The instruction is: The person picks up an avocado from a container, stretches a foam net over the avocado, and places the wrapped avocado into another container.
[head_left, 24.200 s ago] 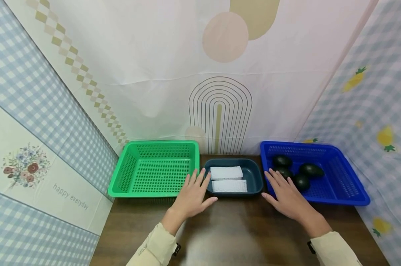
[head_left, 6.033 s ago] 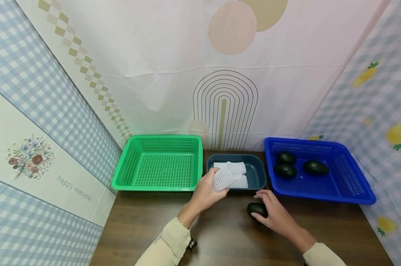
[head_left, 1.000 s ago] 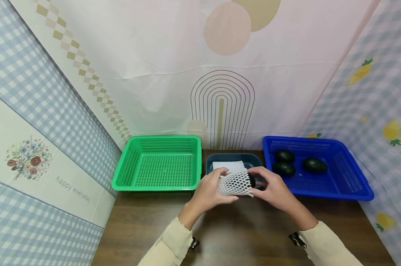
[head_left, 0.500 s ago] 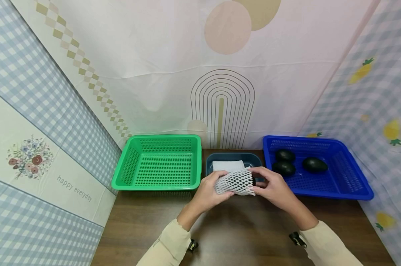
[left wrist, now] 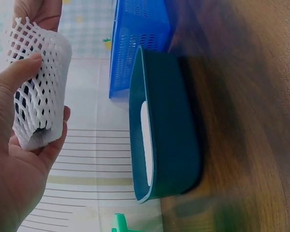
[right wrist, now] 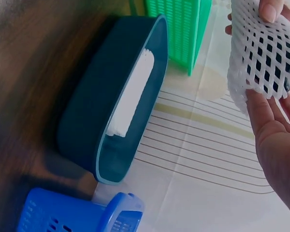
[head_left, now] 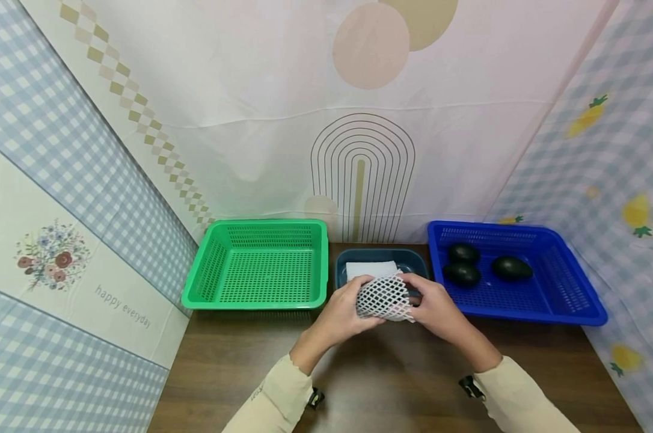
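Note:
In the head view my left hand grips a white foam net sleeve just above the front of the dark teal tray. Inside the sleeve sits an avocado, its dark skin showing through the mesh. The thumb of the left hand lies across the net in the left wrist view. At the sleeve's right end, my right hand pinches the rim with its fingertips. White folded foam nets lie in the tray, partly hidden by the hands.
A green basket stands left of the tray, with nothing visible in it. On the right is a blue basket holding three avocados. Brown wooden tabletop lies in front, and patterned cloth hangs behind and at both sides.
An avocado left the blue basket and a net left the tray. The avocado's bare end, visible a second ago, is now covered by the net. The right hand has shifted slightly left.

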{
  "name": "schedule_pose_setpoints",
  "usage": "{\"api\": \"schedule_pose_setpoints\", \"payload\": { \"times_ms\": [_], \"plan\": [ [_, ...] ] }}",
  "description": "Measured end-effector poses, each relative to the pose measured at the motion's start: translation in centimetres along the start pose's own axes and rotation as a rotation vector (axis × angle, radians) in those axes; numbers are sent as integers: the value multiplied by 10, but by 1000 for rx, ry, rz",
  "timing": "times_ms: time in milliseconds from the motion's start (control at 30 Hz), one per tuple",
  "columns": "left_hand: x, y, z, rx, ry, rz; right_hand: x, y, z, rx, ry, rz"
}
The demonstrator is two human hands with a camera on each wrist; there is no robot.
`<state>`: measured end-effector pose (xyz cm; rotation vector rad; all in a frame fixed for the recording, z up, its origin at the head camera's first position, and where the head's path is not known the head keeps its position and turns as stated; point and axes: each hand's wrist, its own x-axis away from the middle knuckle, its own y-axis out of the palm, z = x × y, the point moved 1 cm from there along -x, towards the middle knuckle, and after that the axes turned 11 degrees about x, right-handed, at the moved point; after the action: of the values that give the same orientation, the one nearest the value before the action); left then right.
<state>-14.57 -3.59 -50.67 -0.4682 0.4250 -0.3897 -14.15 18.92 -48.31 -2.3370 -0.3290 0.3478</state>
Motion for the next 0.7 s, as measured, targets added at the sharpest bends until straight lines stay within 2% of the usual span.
{"api": "schedule_pose_setpoints", "payload": {
  "times_ms": [167, 433, 567, 700],
  "plan": [
    [-2, 1, -1, -14, -32, -29, -1, 4, 2, -2, 14, 8],
    [-7, 1, 7, -193, -127, -141, -3, 12, 2, 90, -89, 56],
    [-8, -2, 2, -223, -155, -147, -3, 12, 4, 176, -124, 94],
    [-8, -8, -5, -229, -168, -121, -4, 12, 7, 264, -166, 111]
  ]
}}
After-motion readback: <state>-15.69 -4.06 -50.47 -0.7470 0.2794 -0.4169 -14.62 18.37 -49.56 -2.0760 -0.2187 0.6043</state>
